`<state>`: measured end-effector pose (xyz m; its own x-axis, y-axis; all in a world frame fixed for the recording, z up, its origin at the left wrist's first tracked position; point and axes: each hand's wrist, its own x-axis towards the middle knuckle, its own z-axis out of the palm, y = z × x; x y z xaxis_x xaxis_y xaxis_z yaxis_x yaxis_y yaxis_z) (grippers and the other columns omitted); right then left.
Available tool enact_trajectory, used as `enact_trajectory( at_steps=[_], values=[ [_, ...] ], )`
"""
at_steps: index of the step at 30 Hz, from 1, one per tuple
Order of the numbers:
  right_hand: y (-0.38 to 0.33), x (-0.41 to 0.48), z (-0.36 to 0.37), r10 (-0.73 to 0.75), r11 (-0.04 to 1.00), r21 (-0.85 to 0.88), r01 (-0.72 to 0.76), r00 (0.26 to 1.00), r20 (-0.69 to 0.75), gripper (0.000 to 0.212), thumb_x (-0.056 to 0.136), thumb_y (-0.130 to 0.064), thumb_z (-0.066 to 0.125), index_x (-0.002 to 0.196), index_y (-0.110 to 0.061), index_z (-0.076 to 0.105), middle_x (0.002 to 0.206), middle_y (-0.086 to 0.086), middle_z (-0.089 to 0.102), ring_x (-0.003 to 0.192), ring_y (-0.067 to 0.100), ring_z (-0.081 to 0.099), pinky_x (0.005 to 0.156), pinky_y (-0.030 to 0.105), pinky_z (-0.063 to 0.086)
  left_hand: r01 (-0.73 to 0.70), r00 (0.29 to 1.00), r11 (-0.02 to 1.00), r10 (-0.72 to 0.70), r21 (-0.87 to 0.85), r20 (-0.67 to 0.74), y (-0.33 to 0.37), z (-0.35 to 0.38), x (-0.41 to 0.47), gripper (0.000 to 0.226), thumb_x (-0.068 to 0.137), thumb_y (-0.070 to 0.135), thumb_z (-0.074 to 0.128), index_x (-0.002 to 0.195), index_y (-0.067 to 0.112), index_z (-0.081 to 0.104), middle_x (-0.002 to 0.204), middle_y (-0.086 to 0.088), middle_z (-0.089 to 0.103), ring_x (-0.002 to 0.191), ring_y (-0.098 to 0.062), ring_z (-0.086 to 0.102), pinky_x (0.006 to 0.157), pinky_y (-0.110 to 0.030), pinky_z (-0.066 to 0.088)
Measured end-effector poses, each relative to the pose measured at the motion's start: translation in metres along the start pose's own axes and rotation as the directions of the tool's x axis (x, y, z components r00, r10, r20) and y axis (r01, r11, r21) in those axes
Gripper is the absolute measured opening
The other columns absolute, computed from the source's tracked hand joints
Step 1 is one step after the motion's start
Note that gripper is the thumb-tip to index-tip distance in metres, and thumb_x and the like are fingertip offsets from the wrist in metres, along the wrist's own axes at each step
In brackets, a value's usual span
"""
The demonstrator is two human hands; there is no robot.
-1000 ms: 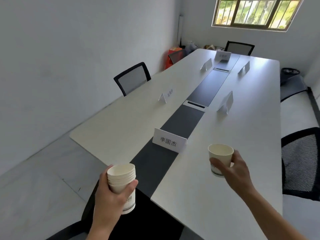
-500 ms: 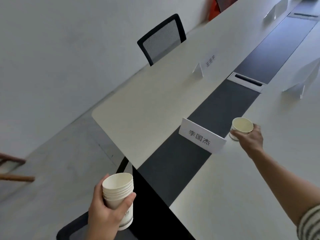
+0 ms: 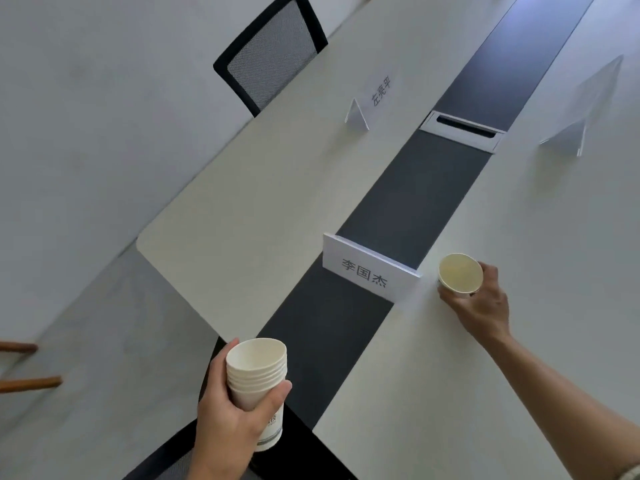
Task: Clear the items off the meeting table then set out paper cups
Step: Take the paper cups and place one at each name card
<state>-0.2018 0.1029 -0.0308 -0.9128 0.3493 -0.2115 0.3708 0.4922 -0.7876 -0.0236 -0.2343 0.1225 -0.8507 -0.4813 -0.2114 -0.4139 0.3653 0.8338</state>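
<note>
Paper cup [image 3: 460,273], base hidden by our gripping right hand [image 3: 481,308], three o'clock of the nameplate [image 3: 367,273]; left hand [image 3: 225,422] clasps the cup stack [image 3: 258,370] at the end of the table [image 3: 214,258].

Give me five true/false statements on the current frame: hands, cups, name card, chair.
1. The left hand grips a stack of paper cups. True.
2. The right hand holds nothing. False: it holds a single cup.
3. The single cup is to the right of the nearest name card. True.
4. The stack of paper cups stands on the table. False: it is held in the left hand, not set down.
5. A black mesh chair stands at the table's left side. True.
</note>
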Motion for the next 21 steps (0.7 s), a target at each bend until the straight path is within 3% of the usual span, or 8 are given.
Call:
enact_trajectory(
  at_steps=[3,6,9,11,14,17,21],
  values=[
    [0.008,-0.014,-0.006,0.011,1.0,-0.004,-0.011,1.0,0.024,0.066,0.067,-0.044,0.082,0.117,-0.034,0.04,0.096,-0.004,0.062,0.087,0.029,0.061,0.073,0.038,0.049,-0.036,0.999,0.999,0.036,0.006,0.038,0.008,0.002,0.004,0.093,0.041,0.06,0.085,0.125,0.047,0.046,0.114,0.023,0.061,0.106,-0.003,0.059,0.093,-0.035,0.049],
    [0.007,-0.021,-0.013,0.032,0.999,-0.006,-0.032,0.996,0.084,0.074,0.067,-0.036,0.083,0.125,-0.035,0.038,0.105,-0.002,0.063,0.099,0.031,0.062,0.075,0.035,0.045,-0.084,0.995,0.996,0.084,0.001,0.052,0.015,-0.003,0.001,0.094,0.041,0.064,0.084,0.125,0.048,0.045,0.115,0.019,0.062,0.107,-0.009,0.06,0.094,-0.04,0.051],
    [0.003,-0.033,-0.028,-0.002,1.0,-0.011,0.004,0.996,0.093,0.094,0.066,-0.026,0.087,0.142,-0.027,0.032,0.127,0.006,0.06,0.115,0.027,0.058,0.084,0.034,0.043,-0.134,0.989,0.991,0.135,-0.017,0.067,0.022,-0.013,-0.007,0.096,0.042,0.068,0.083,0.127,0.048,0.043,0.116,0.019,0.061,0.108,-0.01,0.06,0.093,-0.037,0.051],
    [-0.002,-0.049,-0.043,-0.017,0.999,-0.034,0.02,0.998,0.06,0.095,0.067,-0.024,0.087,0.145,-0.02,0.032,0.132,0.009,0.057,0.117,0.027,0.056,0.088,0.037,0.044,-0.169,0.982,0.984,0.173,-0.046,0.081,0.026,-0.019,-0.016,0.094,0.043,0.066,0.083,0.126,0.049,0.043,0.115,0.022,0.06,0.108,-0.007,0.059,0.091,-0.032,0.05],
    [-0.013,-0.088,-0.069,-0.019,0.998,-0.057,0.019,1.0,-0.013,0.076,0.074,-0.023,0.082,0.139,-0.013,0.044,0.128,0.013,0.061,0.114,0.028,0.06,0.091,0.041,0.047,-0.237,0.962,0.968,0.246,-0.082,0.12,0.031,-0.026,-0.032,0.09,0.046,0.058,0.084,0.125,0.05,0.042,0.115,0.028,0.057,0.108,-0.001,0.057,0.088,-0.022,0.048],
    [-0.032,-0.14,-0.096,-0.052,0.999,-0.006,0.052,0.999,-0.008,0.044,0.081,-0.019,0.076,0.121,-0.01,0.062,0.107,0.01,0.072,0.099,0.025,0.068,0.088,0.04,0.052,-0.325,0.922,0.941,0.338,-0.094,0.189,0.034,-0.024,-0.05,0.083,0.051,0.05,0.086,0.121,0.052,0.041,0.113,0.031,0.056,0.106,0.004,0.055,0.079,-0.003,0.044],
    [-0.057,-0.221,-0.126,-0.13,0.988,0.091,0.124,0.989,0.065,0.016,0.081,-0.014,0.075,0.096,-0.019,0.072,0.08,-0.003,0.074,0.079,0.009,0.071,0.077,0.033,0.058,-0.418,0.846,0.901,0.433,-0.117,0.311,0.037,-0.004,-0.072,0.078,0.055,0.029,0.09,0.116,0.048,0.044,0.11,0.032,0.057,0.103,0.007,0.055,0.075,-0.001,0.043]
  ],
)
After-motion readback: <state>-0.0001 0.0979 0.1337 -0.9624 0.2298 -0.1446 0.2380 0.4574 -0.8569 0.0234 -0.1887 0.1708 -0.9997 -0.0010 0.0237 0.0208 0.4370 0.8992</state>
